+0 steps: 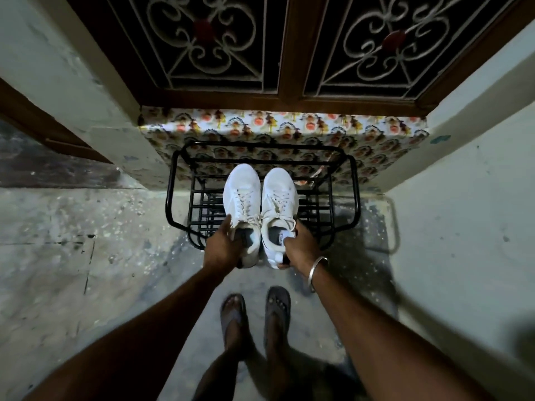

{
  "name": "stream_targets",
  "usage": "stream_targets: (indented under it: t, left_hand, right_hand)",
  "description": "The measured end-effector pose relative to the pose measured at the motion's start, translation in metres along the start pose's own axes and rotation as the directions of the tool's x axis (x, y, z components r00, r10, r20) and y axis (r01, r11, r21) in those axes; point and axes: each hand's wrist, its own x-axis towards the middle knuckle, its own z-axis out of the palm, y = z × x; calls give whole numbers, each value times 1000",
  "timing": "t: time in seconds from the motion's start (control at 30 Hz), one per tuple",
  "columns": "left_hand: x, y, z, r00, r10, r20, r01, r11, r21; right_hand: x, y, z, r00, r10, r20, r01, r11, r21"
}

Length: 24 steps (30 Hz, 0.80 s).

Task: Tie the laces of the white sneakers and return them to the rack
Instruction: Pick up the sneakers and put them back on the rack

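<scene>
Here, in the head view, I count two white sneakers, one in each of my hands. My left hand (223,247) is clamped on the heel end of the left sneaker (242,198), fingers curled over its collar. My right hand (299,246) grips the heel of the right sneaker (278,198), thumb on the back of it. The two hands are apart, each closed on its own shoe. The shoes lie side by side, close together, toes pointing away from me, and their laces (246,202) are threaded up the fronts, with bows near the openings. Both sneakers are over the top of one black metal rack (351,198); whether their soles already rest on its bars I cannot tell.

One silver bangle (317,270) sits on my right wrist. Below, my two feet wear two dark flip-flops (233,314).

The rack stands on a worn, speckled concrete floor (86,256). Behind it is a ledge covered in patterned cloth (260,125), and above that two dark panels with pale scrollwork grilles (202,39) set in a brown wooden frame. Pale, scuffed walls (463,183) close in on both sides.
</scene>
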Motion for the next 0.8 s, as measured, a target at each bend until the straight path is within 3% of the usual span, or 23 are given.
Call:
stream_targets:
  t: [0.43,0.8]
  left_hand:
    - [113,-29,56,999,-45,22,46,996,-76]
    - [126,-51,75,998,-24,66,18,996,89]
  right_hand:
    - [129,42,27,999,37,-6,-37,991,-132]
    - [147,74,45,996,86,29,-85,995,-45]
